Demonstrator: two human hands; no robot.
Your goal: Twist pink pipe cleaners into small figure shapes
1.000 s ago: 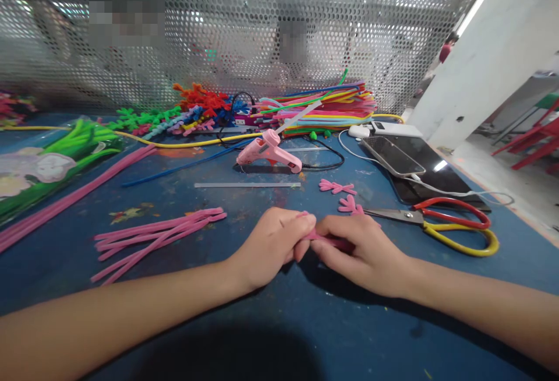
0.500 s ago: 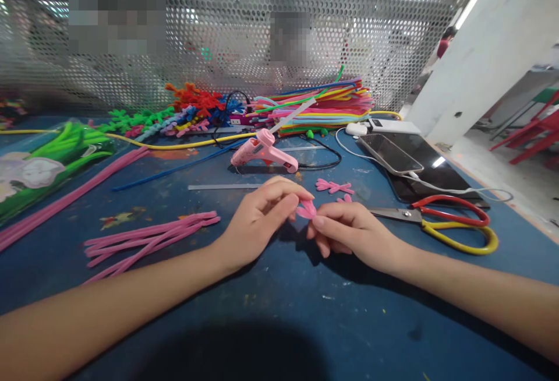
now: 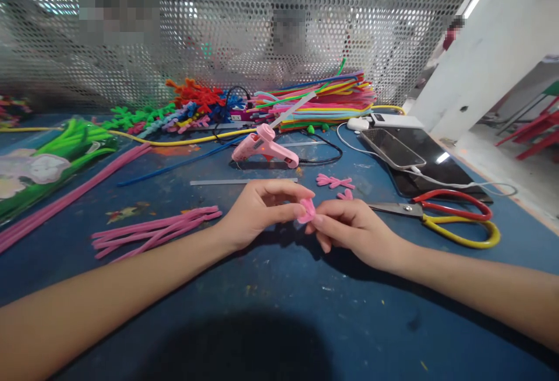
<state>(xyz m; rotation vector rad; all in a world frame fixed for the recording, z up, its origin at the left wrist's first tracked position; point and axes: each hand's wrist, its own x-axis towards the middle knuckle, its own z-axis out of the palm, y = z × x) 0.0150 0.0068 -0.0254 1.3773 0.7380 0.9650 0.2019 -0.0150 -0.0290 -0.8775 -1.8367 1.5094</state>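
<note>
Here, nearest the camera, two bare forearms reach in over the scuffed blue tabletop and meet at its middle. The left hand and the right hand come together around a small bent pink pipe-cleaner piece, which sits just above the table between them. The left thumb and forefinger are closed on its left side; the right fingertips pinch its right side, so both hands grip the same piece.

To the left of the left wrist lies a loose bundle of cut pink pipe-cleaner lengths, flat on the table. Just beyond the right hand rest two small pink pipe-cleaner flower shapes, one partly hidden by the knuckles. Right of that hand lie scissors with red and yellow loop handles, blades pointing toward the hands.

Further back, a clear glue stick lies crosswise, and behind it stands a pink hot-glue gun with a black cord. At right, a smartphone rests on a dark tablet, with a white cable plugged in. Along the left edge run long pink pipe cleaners beside a plastic packet of green stems.

Farthest off, a stack of many-coloured pipe cleaners and some bent coloured shapes sit against a perforated metal screen.
</note>
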